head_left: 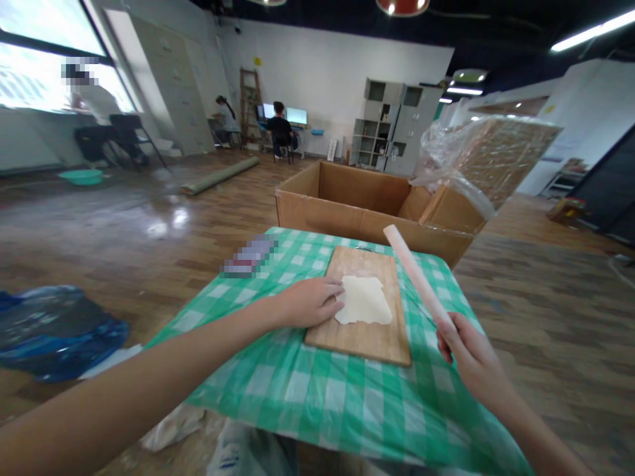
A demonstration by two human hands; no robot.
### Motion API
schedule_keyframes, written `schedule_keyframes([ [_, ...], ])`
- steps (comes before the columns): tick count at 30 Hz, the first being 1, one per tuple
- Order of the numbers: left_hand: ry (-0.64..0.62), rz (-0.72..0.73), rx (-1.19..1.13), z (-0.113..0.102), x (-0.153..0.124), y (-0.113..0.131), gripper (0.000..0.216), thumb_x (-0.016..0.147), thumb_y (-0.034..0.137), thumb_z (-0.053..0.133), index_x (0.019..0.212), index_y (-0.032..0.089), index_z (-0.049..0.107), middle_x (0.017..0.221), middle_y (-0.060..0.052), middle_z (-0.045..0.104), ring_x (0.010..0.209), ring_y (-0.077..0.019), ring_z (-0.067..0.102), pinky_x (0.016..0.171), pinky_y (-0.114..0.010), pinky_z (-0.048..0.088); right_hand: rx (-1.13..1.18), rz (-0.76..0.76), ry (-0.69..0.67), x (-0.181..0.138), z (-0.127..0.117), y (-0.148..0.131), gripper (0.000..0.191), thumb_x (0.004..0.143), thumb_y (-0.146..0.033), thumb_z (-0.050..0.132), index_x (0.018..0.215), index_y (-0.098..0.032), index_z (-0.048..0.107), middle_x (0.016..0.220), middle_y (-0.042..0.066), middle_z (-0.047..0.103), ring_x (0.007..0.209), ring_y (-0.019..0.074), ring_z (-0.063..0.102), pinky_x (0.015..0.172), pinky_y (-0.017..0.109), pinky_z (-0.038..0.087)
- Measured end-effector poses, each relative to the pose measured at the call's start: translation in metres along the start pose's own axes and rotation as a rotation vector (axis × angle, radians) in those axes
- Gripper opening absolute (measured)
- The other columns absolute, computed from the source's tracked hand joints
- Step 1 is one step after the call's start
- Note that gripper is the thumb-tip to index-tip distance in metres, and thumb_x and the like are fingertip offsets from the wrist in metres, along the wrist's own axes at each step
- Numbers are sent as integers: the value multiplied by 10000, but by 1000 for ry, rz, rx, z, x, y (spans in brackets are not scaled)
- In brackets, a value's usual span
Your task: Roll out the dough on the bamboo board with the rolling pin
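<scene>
Head view: the left hand (310, 302) rests flat on the board (364, 334), fingers (333, 295) spread and touching the left edge of the dough (364, 301), which lies flattened in the board's middle. The right hand (464, 347) has its fingers closed around the near end of the rolling pin (415, 274), held tilted above the board's right edge. The board sits on the checked cloth covering the counter (317, 390), a box (357, 201) behind. Likely risks: the board sliding on the slick cloth, or the pin catching the left fingers.
</scene>
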State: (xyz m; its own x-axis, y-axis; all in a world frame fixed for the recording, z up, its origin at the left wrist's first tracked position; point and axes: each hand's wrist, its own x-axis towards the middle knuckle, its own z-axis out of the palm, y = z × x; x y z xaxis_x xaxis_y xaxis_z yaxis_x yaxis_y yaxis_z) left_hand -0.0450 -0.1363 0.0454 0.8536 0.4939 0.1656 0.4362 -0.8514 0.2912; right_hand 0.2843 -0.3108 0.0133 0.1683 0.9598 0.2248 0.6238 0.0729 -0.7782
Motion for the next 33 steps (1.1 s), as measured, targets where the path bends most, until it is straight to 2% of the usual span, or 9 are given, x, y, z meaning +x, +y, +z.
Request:
schedule_keyframes([
  [2, 15, -50, 26, 11, 17, -10, 403, 1050, 364, 449, 1327, 168, 666, 1442, -141, 644, 1293, -258, 641, 1103, -374, 472, -47, 10, -24, 14, 9, -7, 440, 1076, -592, 385, 825, -251, 504, 664, -24, 535, 594, 173, 516, 560, 301, 407],
  [5, 23, -63, 85, 34, 38, -23, 503, 1084, 388, 370, 1454, 100, 553, 1566, -182, 529, 1480, -283, 476, 1228, -429, 343, -175, -16, -43, 35, 23, -15, 414, 1077, -577, 363, 838, -259, 475, 635, -28, 535, 570, 186, 526, 546, 311, 364],
  [10, 58, -177, 135, 60, 45, -24, 643, 1101, 466, 288, 1587, 52, 368, 1686, -229, 329, 1606, -345, 227, 1293, -550, 174, -557, -28, -130, 56, 45, -24, 322, 1094, -436, 323, 918, -234, 502, 803, 82, 696, 736, 253, 675, 602, 340, 355],
  [13, 141, -253, 95, 62, 38, -20, 597, 1081, 467, 363, 1535, 86, 434, 1664, -215, 381, 1591, -344, 271, 1284, -568, 209, -747, 16, -214, 56, 54, -28, 328, 1101, -417, 309, 993, -212, 543, 871, 121, 735, 778, 284, 716, 596, 352, 354],
  [19, 330, -186, -134, 57, 35, -23, 281, 973, 350, 596, 1208, 202, 635, 1349, -108, 656, 1336, -276, 577, 1192, -470, 415, -966, -78, -383, 55, 53, -48, 361, 1083, -426, 323, 1159, -180, 576, 911, 149, 758, 806, 345, 747, 612, 384, 431],
  [23, 399, -266, -283, 59, 40, -27, 279, 859, 323, 726, 1101, 209, 647, 1314, -102, 633, 1305, -285, 581, 1161, -479, 449, -1009, -127, -408, 76, 57, -66, 471, 1070, -547, 328, 1159, -176, 605, 966, 164, 763, 837, 361, 755, 627, 392, 461],
  [28, 438, -370, -309, 62, 39, -29, 395, 777, 395, 818, 1065, 193, 639, 1343, -144, 570, 1366, -332, 514, 1183, -522, 408, -985, -73, -377, 107, 72, -67, 448, 1095, -484, 289, 1097, -187, 625, 986, 159, 774, 867, 341, 754, 633, 379, 444],
  [30, 538, -387, -296, 55, 38, -30, 325, 817, 338, 760, 1062, 199, 599, 1299, -134, 582, 1328, -308, 535, 1169, -511, 420, -967, -97, -346, 113, 75, -64, 428, 1104, -467, 282, 1114, -191, 610, 961, 141, 770, 843, 322, 743, 632, 373, 435],
  [33, 810, -363, -229, 35, 34, -31, 221, 916, 247, 585, 1128, 209, 535, 1302, -124, 578, 1327, -273, 525, 1167, -504, 416, -936, -278, -330, 120, 73, -57, 361, 1116, -409, 310, 1111, -193, 598, 1003, 125, 744, 899, 293, 711, 698, 370, 449],
])
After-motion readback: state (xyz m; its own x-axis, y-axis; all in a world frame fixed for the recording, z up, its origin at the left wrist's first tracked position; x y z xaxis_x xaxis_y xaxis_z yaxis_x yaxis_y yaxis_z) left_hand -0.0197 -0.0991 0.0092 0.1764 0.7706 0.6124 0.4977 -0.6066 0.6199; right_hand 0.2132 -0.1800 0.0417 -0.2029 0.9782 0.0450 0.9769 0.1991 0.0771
